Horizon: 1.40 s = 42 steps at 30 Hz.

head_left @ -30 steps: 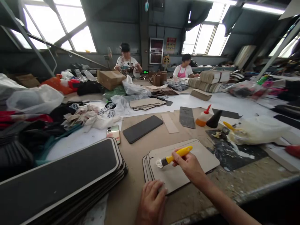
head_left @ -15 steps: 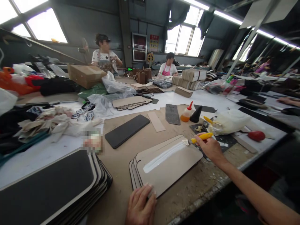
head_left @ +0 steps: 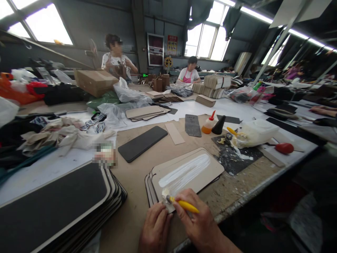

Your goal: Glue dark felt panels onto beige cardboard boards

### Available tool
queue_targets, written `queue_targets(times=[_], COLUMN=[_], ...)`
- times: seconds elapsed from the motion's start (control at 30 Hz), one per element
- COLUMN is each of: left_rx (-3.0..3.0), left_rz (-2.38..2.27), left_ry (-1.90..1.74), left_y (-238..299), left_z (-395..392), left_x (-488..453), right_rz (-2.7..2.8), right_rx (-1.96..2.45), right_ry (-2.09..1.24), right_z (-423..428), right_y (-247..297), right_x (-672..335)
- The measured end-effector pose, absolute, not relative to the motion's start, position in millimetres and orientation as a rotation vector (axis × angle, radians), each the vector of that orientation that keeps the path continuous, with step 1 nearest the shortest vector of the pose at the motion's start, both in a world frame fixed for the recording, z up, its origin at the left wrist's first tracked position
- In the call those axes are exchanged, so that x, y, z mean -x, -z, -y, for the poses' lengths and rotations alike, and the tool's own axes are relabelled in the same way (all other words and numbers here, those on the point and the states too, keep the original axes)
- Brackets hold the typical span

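Note:
My right hand (head_left: 196, 216) is closed round the yellow handle of a brush (head_left: 184, 204). Its bristles, loaded with cream-white paste, touch the near left end of a beige panel (head_left: 207, 172) with rounded corners. A wide streaky band of white paste (head_left: 188, 168) runs along that panel, which lies on top of several similar dark-edged panels, slightly fanned out. My left hand (head_left: 155, 225) rests its outstretched fingers on the panel's near left corner, close beside the brush head. The thumb side is partly hidden.
A stack of dark panels (head_left: 58, 203) fills the near left. Farther off lie a black rounded panel (head_left: 142, 143), a glue bottle (head_left: 207, 123), a black cone (head_left: 218, 125) and a white paste jug (head_left: 259, 133) on its side. Two people work across the table.
My right hand has brought the brush from the panel's far right end to its near left end. The white band is wider and streakier. My left hand stays at the corner.

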<state>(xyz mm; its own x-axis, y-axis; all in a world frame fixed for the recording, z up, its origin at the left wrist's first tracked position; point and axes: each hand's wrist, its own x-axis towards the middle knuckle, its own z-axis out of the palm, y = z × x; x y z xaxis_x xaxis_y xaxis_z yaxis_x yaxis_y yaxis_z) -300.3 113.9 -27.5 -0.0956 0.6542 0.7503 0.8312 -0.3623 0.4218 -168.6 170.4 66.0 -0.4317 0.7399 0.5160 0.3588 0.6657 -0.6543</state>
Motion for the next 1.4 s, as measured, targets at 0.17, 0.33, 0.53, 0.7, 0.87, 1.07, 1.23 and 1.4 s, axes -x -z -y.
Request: queue_targets(times=[0.17,0.33,0.53,0.7,0.87,1.07,1.23,1.4], left_rx=[1.983,1.987,1.979,1.968,1.986,1.977,1.906,1.908], left_rz=[1.666,1.673,1.659,1.661,1.7,1.7,1.687,1.68], left_ry=[1.396,1.369,1.331,1.254,1.222,1.207,1.253,1.285], left_y=[26.5,20.9,19.9,1.5,-5.7,0.2,14.6,25.2], left_z=[-112.8,-111.4,-110.5,-109.0,-109.0,-110.3,-112.9,-114.1], left_x=[300.0,300.8,299.5,295.5,294.2,292.2,291.1,292.9], right_rz=[1.986,1.926,1.93,2.001,1.979,1.834,1.859,1.894], right_rx=[1.09,1.36,1.351,1.175,1.009,0.971,0.986,1.132], right_ry=[-0.478,-0.043,0.147,0.005,-0.35,-0.916,-0.893,-0.302], right_z=[-195.0,-243.9,-260.0,-236.9,-215.9,-213.5,-231.0,-283.1], right_y=[-61.3,-60.0,-69.2,-70.4,-70.7,-62.2,-56.7,-57.2], right_x=[117.4,40.4,20.8,52.4,104.2,167.2,179.5,119.3])
